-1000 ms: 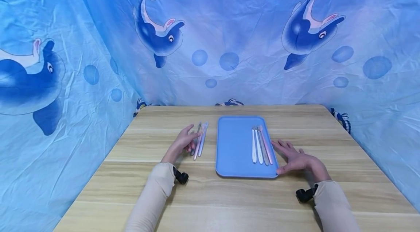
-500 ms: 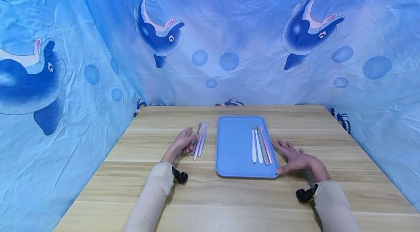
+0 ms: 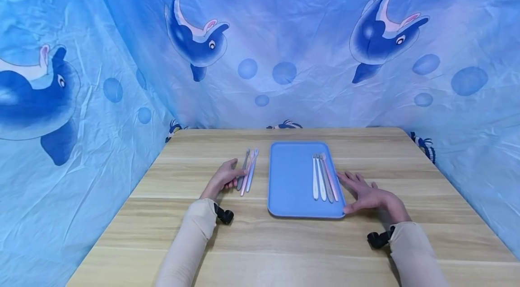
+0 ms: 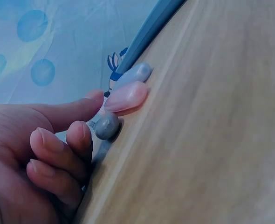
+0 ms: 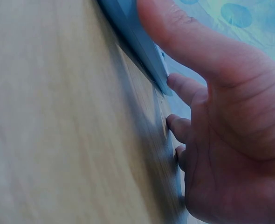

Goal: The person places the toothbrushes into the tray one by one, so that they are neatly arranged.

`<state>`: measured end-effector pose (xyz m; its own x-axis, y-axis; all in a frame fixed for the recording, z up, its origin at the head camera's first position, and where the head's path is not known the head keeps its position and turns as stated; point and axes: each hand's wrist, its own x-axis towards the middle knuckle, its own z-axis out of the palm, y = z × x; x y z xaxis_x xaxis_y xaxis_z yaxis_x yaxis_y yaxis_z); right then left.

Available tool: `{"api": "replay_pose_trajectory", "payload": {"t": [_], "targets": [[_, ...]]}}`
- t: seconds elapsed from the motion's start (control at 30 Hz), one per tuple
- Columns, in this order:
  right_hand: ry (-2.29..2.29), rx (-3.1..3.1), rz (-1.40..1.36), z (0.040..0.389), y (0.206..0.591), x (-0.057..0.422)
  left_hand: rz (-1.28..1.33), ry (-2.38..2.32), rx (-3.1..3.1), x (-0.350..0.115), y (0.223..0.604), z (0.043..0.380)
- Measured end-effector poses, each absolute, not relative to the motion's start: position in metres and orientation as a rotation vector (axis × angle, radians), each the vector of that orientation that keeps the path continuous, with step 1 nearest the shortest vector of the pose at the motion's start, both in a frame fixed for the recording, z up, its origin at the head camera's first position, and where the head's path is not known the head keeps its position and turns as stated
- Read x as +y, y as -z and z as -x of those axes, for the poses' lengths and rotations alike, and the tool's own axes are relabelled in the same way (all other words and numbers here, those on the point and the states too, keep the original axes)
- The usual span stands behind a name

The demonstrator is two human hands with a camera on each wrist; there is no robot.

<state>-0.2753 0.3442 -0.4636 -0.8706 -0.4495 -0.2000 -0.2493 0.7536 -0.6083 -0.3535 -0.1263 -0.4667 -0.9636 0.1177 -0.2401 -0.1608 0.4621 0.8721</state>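
Observation:
My left hand [image 3: 225,176] is beside three slim cutlery pieces on the table: grey [image 3: 246,157], pink [image 3: 244,187] and pale blue [image 3: 250,178]. In the left wrist view, its thumb [image 4: 77,112] reaches to the pink handle [image 4: 127,96], with the other fingers loosely curled beside the grey handle end [image 4: 107,126]; no grip shows. A blue tray [image 3: 288,187] holds several more slim pieces: white ones [image 3: 315,181], a grey one [image 3: 328,190] and a pink one [image 3: 331,178]. My right hand [image 3: 369,196] rests with spread fingers along the tray's right edge, thumb at the near corner.
Everything lies on a light wood table [image 3: 260,251]. A blue curtain [image 3: 260,43] printed with dolphins hangs behind it and at both sides. Black wrist cameras [image 3: 224,215] sit at both cuffs.
My left thumb has lowered slightly over the cutlery, and the fingers have drawn back a little to the left. The head view has tilted slightly. The tray, cutlery and right hand keep their places.

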Motion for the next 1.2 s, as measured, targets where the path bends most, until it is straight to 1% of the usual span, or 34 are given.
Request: {"api": "replay_pose_trajectory", "payload": {"t": [0.77,1.2], "targets": [[0.881,2.611,0.551,0.2738,0.4640,0.3433,0.112,-1.355,2.553,-0.1268,0.4643,0.3518],[0.844,2.622,0.525,0.2753,0.4622,0.3415,0.083,-1.271,2.570,-0.1257,0.4627,0.3520]]}}
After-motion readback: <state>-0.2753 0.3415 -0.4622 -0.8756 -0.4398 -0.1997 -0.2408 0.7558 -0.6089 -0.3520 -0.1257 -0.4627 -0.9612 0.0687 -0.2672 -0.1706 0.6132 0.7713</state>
